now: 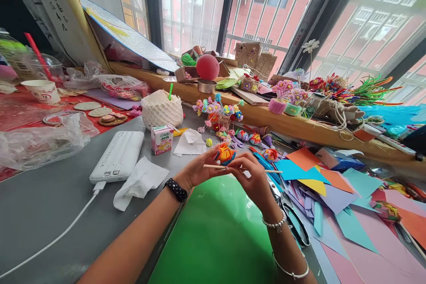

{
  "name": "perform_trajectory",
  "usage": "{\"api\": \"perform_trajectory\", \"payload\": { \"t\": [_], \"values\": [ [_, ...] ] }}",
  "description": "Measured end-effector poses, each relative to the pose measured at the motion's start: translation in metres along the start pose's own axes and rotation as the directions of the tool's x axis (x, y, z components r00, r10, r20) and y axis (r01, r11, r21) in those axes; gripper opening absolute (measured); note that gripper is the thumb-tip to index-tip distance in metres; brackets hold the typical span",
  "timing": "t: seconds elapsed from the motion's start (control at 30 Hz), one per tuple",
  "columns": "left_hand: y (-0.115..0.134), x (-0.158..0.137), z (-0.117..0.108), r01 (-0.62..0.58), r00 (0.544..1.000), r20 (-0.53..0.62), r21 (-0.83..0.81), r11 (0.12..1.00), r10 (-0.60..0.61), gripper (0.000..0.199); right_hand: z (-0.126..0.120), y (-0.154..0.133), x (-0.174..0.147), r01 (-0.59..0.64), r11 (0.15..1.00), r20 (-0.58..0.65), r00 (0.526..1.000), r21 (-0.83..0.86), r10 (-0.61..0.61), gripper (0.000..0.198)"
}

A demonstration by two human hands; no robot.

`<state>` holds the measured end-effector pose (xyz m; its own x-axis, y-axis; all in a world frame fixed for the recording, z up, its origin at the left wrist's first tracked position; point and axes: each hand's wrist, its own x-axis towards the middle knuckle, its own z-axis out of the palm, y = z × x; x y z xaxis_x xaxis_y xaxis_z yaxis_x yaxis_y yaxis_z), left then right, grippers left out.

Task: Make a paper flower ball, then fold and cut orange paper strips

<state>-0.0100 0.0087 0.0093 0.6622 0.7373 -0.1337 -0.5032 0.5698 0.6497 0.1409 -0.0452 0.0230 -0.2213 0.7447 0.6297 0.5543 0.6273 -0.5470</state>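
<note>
My left hand (pixel 199 167) is closed around the base of an orange, yellow and blue folded-paper flower (pixel 226 154). A thin pale stick (pixel 213 167) lies level across both hands, just below the flower. My right hand (pixel 253 177) pinches the stick, its fingertips meeting the left ones under the flower. The fingers hide whether stick and flower are joined. Both hands are above the far edge of a glossy green board (pixel 219 230). Black-handled scissors (pixel 296 226) lie beside my right forearm.
Coloured paper pieces (pixel 336 195) spread over the right side. More paper flowers (pixel 255 138) sit beyond my hands. On the left are a white power bank (pixel 117 156) with a cable, crumpled tissue (pixel 141 182), a drink carton (pixel 162 140) and a netted coconut (pixel 162 108).
</note>
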Motion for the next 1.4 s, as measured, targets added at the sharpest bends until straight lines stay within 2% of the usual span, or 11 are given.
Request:
{"api": "perform_trajectory", "payload": {
  "t": [0.13,0.27,0.4,0.53,0.6,0.73,0.83,1.1,1.4],
  "values": [
    [-0.003,0.005,-0.003,0.000,0.999,-0.047,-0.047,0.999,-0.003,0.026,0.001,0.003,-0.002,-0.010,0.997,-0.020,1.000,-0.078,0.008,0.006],
    [-0.006,0.008,0.003,-0.012,0.995,-0.103,-0.119,0.993,0.000,0.021,0.005,0.005,-0.005,0.002,0.987,-0.102,0.995,-0.161,-0.019,0.006],
    [-0.009,0.007,0.012,-0.004,0.993,-0.118,-0.156,0.988,-0.014,0.024,0.011,0.007,-0.008,0.066,0.950,-0.191,0.973,-0.306,-0.130,0.007],
    [-0.012,0.006,0.016,0.025,0.992,-0.120,-0.171,0.985,-0.046,0.028,0.018,0.010,-0.011,0.133,0.886,-0.221,0.942,-0.444,-0.252,0.010],
    [-0.012,0.006,0.016,0.029,0.992,-0.120,-0.162,0.986,-0.049,0.028,0.020,0.011,-0.011,0.141,0.895,-0.232,0.938,-0.424,-0.258,0.010],
    [-0.012,0.007,0.013,0.009,0.993,-0.111,-0.154,0.988,-0.027,0.024,0.021,0.012,-0.011,0.086,0.958,-0.271,0.949,-0.273,-0.162,0.007],
    [-0.012,0.008,0.012,0.006,0.994,-0.103,-0.159,0.987,-0.022,0.024,0.020,0.011,-0.011,0.062,0.971,-0.264,0.957,-0.230,-0.124,0.007],
    [-0.013,0.007,0.014,0.009,0.995,-0.091,-0.226,0.974,-0.031,0.022,0.020,0.008,-0.011,0.089,0.948,-0.280,0.943,-0.307,-0.179,0.007],
    [-0.014,0.008,0.014,0.058,0.994,-0.076,-0.260,0.964,-0.081,0.027,0.018,0.005,-0.010,0.062,0.951,-0.306,0.939,-0.301,-0.158,0.004]
  ]
}}
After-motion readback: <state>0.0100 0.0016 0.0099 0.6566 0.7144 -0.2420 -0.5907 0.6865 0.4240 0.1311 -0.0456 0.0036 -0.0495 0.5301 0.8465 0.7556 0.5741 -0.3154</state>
